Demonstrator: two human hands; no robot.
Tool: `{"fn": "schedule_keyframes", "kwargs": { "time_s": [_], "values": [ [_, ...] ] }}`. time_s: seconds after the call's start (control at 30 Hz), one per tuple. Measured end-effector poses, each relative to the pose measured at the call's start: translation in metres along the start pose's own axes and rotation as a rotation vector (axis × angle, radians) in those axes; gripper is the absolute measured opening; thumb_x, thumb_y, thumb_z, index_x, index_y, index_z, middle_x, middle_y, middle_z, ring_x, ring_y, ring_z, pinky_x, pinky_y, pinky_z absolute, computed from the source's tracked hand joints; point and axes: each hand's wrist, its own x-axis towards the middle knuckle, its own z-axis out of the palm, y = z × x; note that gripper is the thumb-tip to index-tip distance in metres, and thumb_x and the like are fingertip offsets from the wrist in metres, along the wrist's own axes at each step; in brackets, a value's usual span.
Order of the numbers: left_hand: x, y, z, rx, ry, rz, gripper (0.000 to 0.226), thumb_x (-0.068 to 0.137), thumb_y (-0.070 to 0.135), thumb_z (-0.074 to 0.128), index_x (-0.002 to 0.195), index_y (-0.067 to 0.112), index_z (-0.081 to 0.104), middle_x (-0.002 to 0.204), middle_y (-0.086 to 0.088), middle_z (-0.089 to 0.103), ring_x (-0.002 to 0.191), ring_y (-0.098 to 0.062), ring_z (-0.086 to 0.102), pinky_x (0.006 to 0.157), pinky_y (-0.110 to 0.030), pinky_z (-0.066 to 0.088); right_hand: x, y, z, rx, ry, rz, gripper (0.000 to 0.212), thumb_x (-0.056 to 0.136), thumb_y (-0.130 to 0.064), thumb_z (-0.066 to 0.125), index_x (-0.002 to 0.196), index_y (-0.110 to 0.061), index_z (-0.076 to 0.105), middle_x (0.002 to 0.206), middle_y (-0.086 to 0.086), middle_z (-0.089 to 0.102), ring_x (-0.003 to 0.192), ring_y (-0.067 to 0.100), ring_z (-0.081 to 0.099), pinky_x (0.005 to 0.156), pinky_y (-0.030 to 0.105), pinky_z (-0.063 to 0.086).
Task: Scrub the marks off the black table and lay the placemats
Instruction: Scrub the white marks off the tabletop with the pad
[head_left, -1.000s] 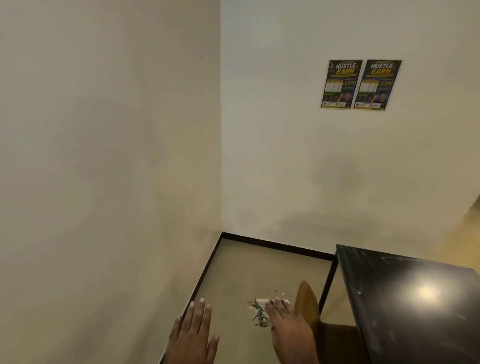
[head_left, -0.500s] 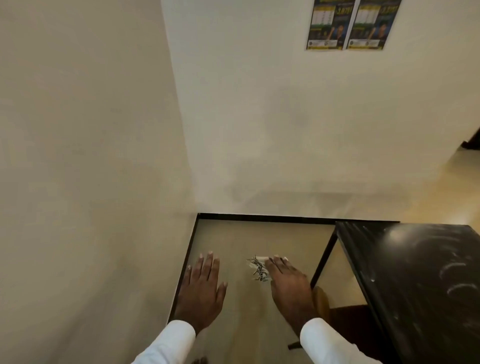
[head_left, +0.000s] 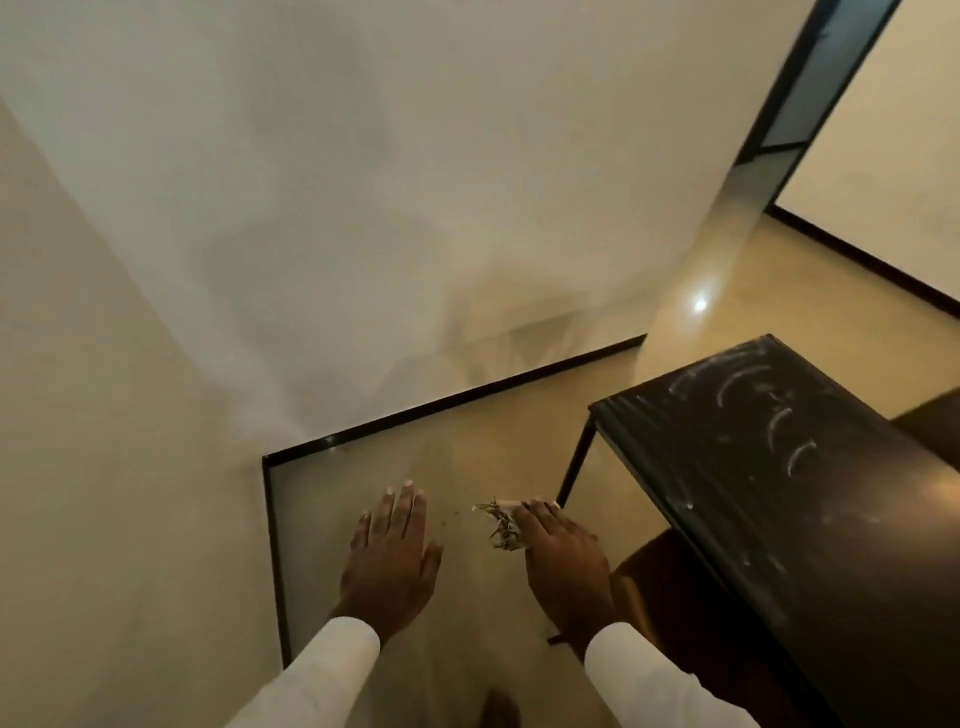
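**Marks to the right, cloth in the R hand**

The black tabletop (head_left: 779, 493) sits at the right of my view. Its long axis runs from near me, low right, away toward the wall, w/ a short end facing the wall. White chalky marks (head_left: 777, 423) curve in arcs across the far half, plus smears and specks along the near long edge. Nothing is wiped yet as far as I can judge, and I see no placemats anywhere.

Both hands hang over the floor (head_left: 467, 457), left of the tabletop and apart from it. The right hand (head_left: 563, 556) is the nearer one, just beside the tabletop's corner leg. It grasps a white patterned cloth (head_left: 501, 527), which sticks out from under the fingers on the thumb side; can't tell if it's a rag or a pad. The left hand (head_left: 392, 551) is released, fingers straight and together, palm down, holding nothing.

My read: the R hand must swing right and forward, up over the long edge, to reach the arcs.

Other bits: a brown chair (head_left: 649, 571) tucked under the tabletop, black skirting (head_left: 452, 400) at the wall foot, a dark-framed doorway (head_left: 810, 88) top right.
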Motion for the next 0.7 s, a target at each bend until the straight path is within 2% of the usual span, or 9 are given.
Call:
{"fn": "schedule_keyframes", "kwargs": {
  "time_s": [0.07,0.13,0.23,0.3,0.37,0.53,0.7],
  "values": [
    [0.032,0.004,0.01,0.025,-0.021,0.062,0.083,0.109,0.064,0.014,0.174,0.016,0.034,0.184,-0.007,0.021,0.17,-0.035,0.021,0.132,-0.059,0.027,0.015,0.01,0.001,-0.11,0.034,-0.039,0.056,0.106,-0.024,0.07,0.16,-0.027,0.057,0.163,0.005,0.059,0.15,0.033,0.057,0.113,0.054,0.055],
    [0.066,0.01,0.016,0.02,-0.04,0.105,0.083,0.109,0.064,0.014,0.174,0.017,0.036,0.184,-0.007,0.021,0.17,-0.034,0.022,0.132,-0.058,0.025,0.034,0.023,0.0,-0.177,0.099,-0.059,0.055,0.112,-0.026,0.059,0.166,-0.027,0.048,0.17,0.005,0.049,0.158,0.033,0.047,0.122,0.053,0.047],
    [0.114,0.036,0.01,-0.005,-0.075,0.159,0.091,0.101,0.068,-0.002,0.179,0.022,0.013,0.187,-0.002,-0.001,0.174,-0.029,0.0,0.137,-0.052,0.007,0.067,0.05,-0.009,-0.153,0.144,0.009,0.055,0.11,-0.025,0.062,0.164,-0.028,0.052,0.167,0.005,0.053,0.154,0.033,0.053,0.118,0.052,0.05],
    [0.141,0.051,-0.001,0.011,-0.07,0.21,0.092,0.099,0.068,-0.006,0.179,0.024,0.003,0.187,-0.001,-0.008,0.173,-0.027,-0.007,0.137,-0.049,0.002,0.085,0.064,-0.015,-0.133,0.144,0.048,0.056,0.113,-0.025,0.055,0.168,-0.03,0.044,0.173,0.003,0.046,0.16,0.03,0.045,0.123,0.051,0.044],
    [0.17,0.062,-0.013,0.027,-0.05,0.27,0.09,0.102,0.067,-0.001,0.179,0.022,0.007,0.187,-0.002,-0.004,0.173,-0.028,-0.004,0.137,-0.051,0.003,0.102,0.076,-0.023,-0.095,0.151,0.084,0.057,0.115,-0.026,0.05,0.171,-0.031,0.037,0.177,0.001,0.04,0.163,0.028,0.039,0.127,0.049,0.041],
    [0.24,0.09,-0.02,0.058,-0.068,0.342,0.085,0.107,0.065,0.011,0.177,0.018,0.023,0.186,-0.006,0.012,0.173,-0.033,0.011,0.135,-0.056,0.015,0.132,0.099,-0.043,-0.082,0.141,0.153,0.056,0.115,-0.028,0.05,0.17,-0.03,0.04,0.175,0.004,0.042,0.162,0.03,0.041,0.126,0.051,0.044],
    [0.307,0.127,-0.018,0.119,-0.138,0.521,0.087,0.106,0.068,0.005,0.178,0.021,0.014,0.187,-0.006,0.003,0.173,-0.032,0.003,0.136,-0.054,0.009,0.16,0.123,-0.054,-0.047,0.158,0.312,0.059,0.116,-0.029,0.051,0.172,-0.031,0.035,0.179,0.002,0.035,0.166,0.027,0.032,0.131,0.048,0.035]
  ]
}}
